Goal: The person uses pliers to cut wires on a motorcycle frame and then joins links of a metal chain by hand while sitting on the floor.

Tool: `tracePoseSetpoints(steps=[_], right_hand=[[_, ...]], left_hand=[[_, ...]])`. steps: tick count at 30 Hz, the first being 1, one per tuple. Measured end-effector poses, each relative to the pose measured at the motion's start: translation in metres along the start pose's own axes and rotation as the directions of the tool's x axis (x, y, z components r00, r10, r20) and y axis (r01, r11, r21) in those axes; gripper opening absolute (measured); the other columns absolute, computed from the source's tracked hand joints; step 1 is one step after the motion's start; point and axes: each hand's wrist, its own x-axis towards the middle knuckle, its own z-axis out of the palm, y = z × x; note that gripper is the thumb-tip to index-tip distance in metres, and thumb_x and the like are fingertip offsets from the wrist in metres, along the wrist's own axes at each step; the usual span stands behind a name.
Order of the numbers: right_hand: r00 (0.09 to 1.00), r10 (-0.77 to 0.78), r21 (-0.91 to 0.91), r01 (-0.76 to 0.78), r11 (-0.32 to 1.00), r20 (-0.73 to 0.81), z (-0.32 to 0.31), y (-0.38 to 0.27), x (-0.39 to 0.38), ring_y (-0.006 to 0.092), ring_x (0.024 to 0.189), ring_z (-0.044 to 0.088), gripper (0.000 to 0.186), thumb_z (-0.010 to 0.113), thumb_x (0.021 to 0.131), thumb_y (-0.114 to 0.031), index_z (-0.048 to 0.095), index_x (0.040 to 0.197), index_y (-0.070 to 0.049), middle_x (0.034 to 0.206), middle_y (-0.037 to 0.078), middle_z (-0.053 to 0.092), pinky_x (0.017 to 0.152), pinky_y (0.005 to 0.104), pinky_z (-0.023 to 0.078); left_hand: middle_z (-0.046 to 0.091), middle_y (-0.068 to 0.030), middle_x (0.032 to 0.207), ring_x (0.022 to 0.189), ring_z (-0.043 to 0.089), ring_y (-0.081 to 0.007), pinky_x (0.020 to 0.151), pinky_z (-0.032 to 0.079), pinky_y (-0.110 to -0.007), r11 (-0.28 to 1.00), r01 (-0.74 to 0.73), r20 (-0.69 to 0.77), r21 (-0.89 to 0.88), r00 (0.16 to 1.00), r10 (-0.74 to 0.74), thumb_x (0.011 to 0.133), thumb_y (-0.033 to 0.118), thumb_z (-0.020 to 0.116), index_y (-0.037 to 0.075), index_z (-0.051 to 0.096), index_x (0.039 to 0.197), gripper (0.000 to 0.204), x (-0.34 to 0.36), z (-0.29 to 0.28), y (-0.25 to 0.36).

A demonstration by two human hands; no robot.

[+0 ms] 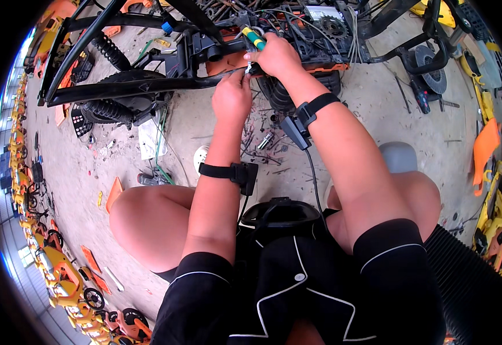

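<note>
Tool [253, 37], upper centre of frame, looks light and stiff, best held by its green-yellow handle [255, 39] (right hand [278, 56] curled round it; left hand [232, 99] pinched narrow, contents unclear).

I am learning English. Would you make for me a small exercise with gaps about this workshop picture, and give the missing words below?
1. The right hand holds a tool with a yellow and ____ handle.
2. The straps on both forearms are coloured ____.
3. The white sheet lies on the floor, to the ____ of the left hand.
4. The grey disc is to the ____ of both hands.

Missing words: green; black; left; right.
</note>
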Motion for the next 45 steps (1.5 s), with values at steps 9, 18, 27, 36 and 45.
tracePoseSetpoints(steps=[9,18,27,36,45], right_hand=[[0.999,0.041,-0.006,-0.04,0.999,0.009,-0.005,-0.001,-0.002,0.0391,0.112,0.063,0.069,0.081,0.078,-0.047,0.057,0.13,-0.008,0.122,0.021,0.064,0.091,0.0484,0.051],[0.999,0.045,-0.006,-0.045,0.999,-0.008,0.0,0.0,-0.001,0.0396,0.114,0.062,0.072,0.081,0.078,-0.047,0.055,0.134,-0.009,0.124,0.021,0.063,0.092,0.0485,0.051],[0.999,0.002,-0.003,-0.002,1.0,-0.037,0.003,0.004,0.001,0.0382,0.111,0.064,0.072,0.081,0.077,-0.049,0.058,0.13,-0.005,0.118,0.021,0.067,0.091,0.0463,0.051],[0.967,0.053,0.729,-0.224,0.647,0.25,-0.033,0.023,-0.017,0.0152,0.072,0.063,0.025,0.064,0.089,-0.009,0.057,0.111,0.0,0.088,0.007,0.063,0.057,0.0288,0.051],[0.942,0.132,0.803,-0.333,0.495,0.309,-0.042,0.039,-0.057,0.0188,0.081,0.065,0.03,0.061,0.092,-0.01,0.054,0.119,0.002,0.1,0.01,0.065,0.063,0.0325,0.054]], left_hand=[[0.073,-0.013,0.094,0.084,0.07,-0.0359,0.07,0.055,-0.047,0.99,0.073,0.135,0.118,0.987,-0.089,0.094,0.043,0.06,0.02,0.071,0.117,0.034,0.009,-0.005,0.019],[0.071,-0.0106,0.085,0.08,0.068,-0.0352,0.067,0.053,-0.047,0.998,0.024,0.05,0.065,0.998,-0.028,0.094,0.037,0.062,0.021,0.073,0.114,0.027,0.013,0.005,0.005],[0.07,-0.0122,0.095,0.086,0.066,-0.0365,0.075,0.052,-0.046,0.991,-0.016,0.038,-0.136,0.999,0.021,0.094,0.028,0.063,0.017,0.072,0.111,0.023,0.019,0.006,-0.005],[0.071,-0.0189,0.097,0.092,0.066,-0.04,0.079,0.052,-0.049,0.986,0.086,0.141,-0.142,0.988,-0.066,0.095,0.031,0.06,0.016,0.071,0.114,0.027,0.029,-0.001,-0.002],[0.07,-0.0231,0.09,0.088,0.067,-0.0427,0.079,0.052,-0.051,0.98,0.084,0.136,-0.182,0.989,-0.06,0.094,0.031,0.061,0.009,0.073,0.105,0.028,0.031,0.007,-0.003]])
